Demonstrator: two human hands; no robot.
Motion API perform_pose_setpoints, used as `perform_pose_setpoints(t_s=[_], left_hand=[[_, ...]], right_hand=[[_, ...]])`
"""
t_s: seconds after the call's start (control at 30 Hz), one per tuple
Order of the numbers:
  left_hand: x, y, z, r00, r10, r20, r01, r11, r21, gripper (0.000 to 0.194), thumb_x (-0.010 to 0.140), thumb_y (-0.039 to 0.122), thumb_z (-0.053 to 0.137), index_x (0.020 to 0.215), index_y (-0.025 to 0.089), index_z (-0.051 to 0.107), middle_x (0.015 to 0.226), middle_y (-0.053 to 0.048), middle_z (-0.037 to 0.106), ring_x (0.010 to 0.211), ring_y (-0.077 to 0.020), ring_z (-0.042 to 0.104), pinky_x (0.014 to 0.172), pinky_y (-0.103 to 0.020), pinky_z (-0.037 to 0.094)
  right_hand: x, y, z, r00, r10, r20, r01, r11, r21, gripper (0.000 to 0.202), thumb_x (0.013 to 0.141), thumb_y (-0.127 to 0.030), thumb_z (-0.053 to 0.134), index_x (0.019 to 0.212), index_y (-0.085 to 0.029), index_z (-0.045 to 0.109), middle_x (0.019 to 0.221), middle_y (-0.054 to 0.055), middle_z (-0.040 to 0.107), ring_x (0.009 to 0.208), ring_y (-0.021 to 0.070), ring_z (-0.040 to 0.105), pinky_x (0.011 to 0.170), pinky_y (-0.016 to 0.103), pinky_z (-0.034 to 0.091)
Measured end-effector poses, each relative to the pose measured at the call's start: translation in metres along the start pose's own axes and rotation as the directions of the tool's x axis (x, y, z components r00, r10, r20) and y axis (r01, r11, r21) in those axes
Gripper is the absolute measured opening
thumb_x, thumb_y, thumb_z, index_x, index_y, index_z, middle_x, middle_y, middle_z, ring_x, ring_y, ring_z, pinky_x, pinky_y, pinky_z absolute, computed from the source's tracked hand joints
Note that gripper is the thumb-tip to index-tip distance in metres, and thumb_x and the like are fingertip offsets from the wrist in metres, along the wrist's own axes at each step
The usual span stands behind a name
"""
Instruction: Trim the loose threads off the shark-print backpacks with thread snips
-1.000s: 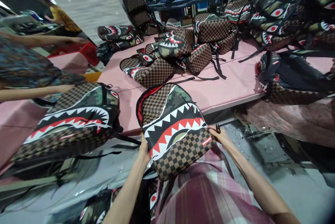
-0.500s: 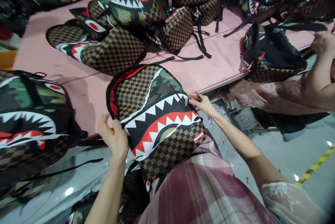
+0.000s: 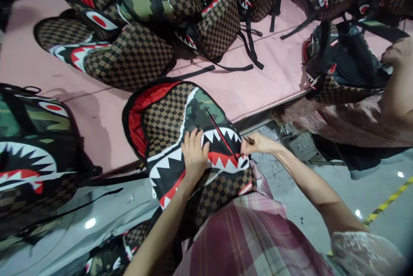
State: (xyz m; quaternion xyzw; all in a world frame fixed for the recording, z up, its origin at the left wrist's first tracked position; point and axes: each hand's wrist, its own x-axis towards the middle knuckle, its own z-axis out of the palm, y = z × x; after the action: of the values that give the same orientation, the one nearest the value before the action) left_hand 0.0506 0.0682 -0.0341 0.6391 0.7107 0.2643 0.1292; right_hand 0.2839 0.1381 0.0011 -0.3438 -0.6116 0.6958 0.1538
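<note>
A checkered and camouflage backpack [image 3: 167,112] with a shark mouth print rests at the pink table's edge and against my lap. Its red-lined top gapes at the left, and a slanted front zipper is parted, showing red inside. My left hand [image 3: 195,155] lies on the printed front, fingers spread, left of that zipper. Beside the zipper's lower end is my right hand [image 3: 253,143], its fingers closed round a small dark tool [image 3: 248,140]; whether it also grips the zipper pull is too small to tell.
More shark-print backpacks [image 3: 132,56] are piled across the pink table [image 3: 258,78]. Another backpack [image 3: 32,151] stands close at the left. At the right, a person's hand [image 3: 398,52] is by an open bag [image 3: 348,65]. Bags also lie below, near my lap.
My left hand has moved right from the backpack's left edge onto its front. My right hand is lower, at the zipper's lower end. The front zipper gap looks wider, and the view has shifted.
</note>
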Motion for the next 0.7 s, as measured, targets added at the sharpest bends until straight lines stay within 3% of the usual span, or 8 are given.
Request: perform_pose_setpoints(t_s=[0.07,0.13,0.2,0.23,0.3,0.37,0.53,0.7], left_hand=[[0.005,0.003,0.003,0.999,-0.051,0.018,0.052,0.998,-0.022,0.043,0.086,0.032,0.041,0.126,0.016,0.045,0.137,-0.015,0.042,0.133,-0.0316,0.026,0.105,-0.053,0.021],[0.011,0.018,0.008,0.997,-0.083,0.005,0.083,0.994,-0.074,0.047,0.086,0.035,0.042,0.129,0.016,0.042,0.137,-0.016,0.042,0.133,-0.0326,0.026,0.104,-0.053,0.022],[0.017,0.041,0.015,0.997,-0.069,-0.026,0.066,0.993,-0.097,0.059,0.084,0.039,0.046,0.135,0.013,0.032,0.139,-0.020,0.038,0.134,-0.0343,0.021,0.105,-0.055,0.021],[0.021,0.053,0.018,0.998,-0.050,-0.032,0.047,0.995,-0.086,0.067,0.082,0.042,0.049,0.137,0.011,0.027,0.141,-0.021,0.034,0.135,-0.0355,0.018,0.104,-0.056,0.020],[0.027,0.071,0.024,0.999,-0.037,-0.022,0.036,0.998,-0.043,0.079,0.078,0.045,0.054,0.140,0.009,0.020,0.143,-0.024,0.028,0.135,-0.0386,0.014,0.103,-0.058,0.020],[0.033,0.079,0.026,0.997,-0.071,-0.014,0.071,0.997,-0.016,0.080,0.078,0.044,0.056,0.140,0.009,0.019,0.143,-0.024,0.028,0.134,-0.0409,0.017,0.101,-0.059,0.023],[0.036,0.075,0.019,0.995,-0.095,-0.025,0.096,0.995,0.036,0.069,0.078,0.041,0.055,0.136,0.014,0.031,0.133,-0.021,0.042,0.120,-0.0388,0.039,0.094,-0.053,0.034],[0.031,0.073,0.011,0.989,-0.142,0.046,0.137,0.986,0.098,0.053,0.081,0.034,0.049,0.131,0.014,0.042,0.105,-0.016,0.058,0.096,-0.0295,0.054,0.078,-0.041,0.042]], right_hand=[[-0.011,0.008,-0.008,0.993,0.060,0.104,-0.061,0.998,0.003,0.022,0.062,-0.034,0.070,0.066,-0.012,0.067,0.058,0.001,0.063,0.052,0.0120,0.054,0.050,0.023,0.042],[-0.010,0.016,-0.021,0.993,0.061,0.096,-0.057,0.997,-0.047,0.028,0.066,-0.039,0.068,0.073,-0.012,0.069,0.065,0.004,0.067,0.053,0.0128,0.055,0.051,0.023,0.043],[0.006,0.023,-0.038,0.989,0.044,-0.139,-0.075,0.970,-0.229,0.032,0.077,-0.043,0.058,0.080,-0.013,0.069,0.075,0.006,0.069,0.056,0.0130,0.056,0.052,0.023,0.043],[0.018,0.026,-0.048,0.952,0.020,-0.304,-0.127,0.933,-0.336,0.033,0.081,-0.042,0.052,0.085,-0.014,0.069,0.080,0.007,0.070,0.060,0.0137,0.058,0.055,0.024,0.044],[0.048,0.029,-0.065,0.817,-0.057,-0.573,-0.277,0.834,-0.478,0.032,0.087,-0.037,0.044,0.097,-0.015,0.065,0.091,0.009,0.069,0.075,0.0175,0.061,0.065,0.027,0.046],[0.079,0.031,-0.079,0.741,-0.103,-0.663,-0.369,0.762,-0.532,0.032,0.087,-0.031,0.043,0.111,-0.016,0.059,0.105,0.012,0.064,0.093,0.0229,0.059,0.077,0.033,0.045],[0.126,0.040,-0.087,0.786,-0.158,-0.598,-0.366,0.660,-0.656,0.046,0.079,-0.017,0.054,0.125,-0.020,0.049,0.123,0.014,0.051,0.108,0.0272,0.049,0.087,0.036,0.040],[0.123,0.043,-0.090,0.819,-0.169,-0.549,-0.334,0.639,-0.693,0.042,0.082,-0.014,0.046,0.123,-0.017,0.051,0.114,0.014,0.056,0.097,0.0231,0.055,0.080,0.031,0.043]])
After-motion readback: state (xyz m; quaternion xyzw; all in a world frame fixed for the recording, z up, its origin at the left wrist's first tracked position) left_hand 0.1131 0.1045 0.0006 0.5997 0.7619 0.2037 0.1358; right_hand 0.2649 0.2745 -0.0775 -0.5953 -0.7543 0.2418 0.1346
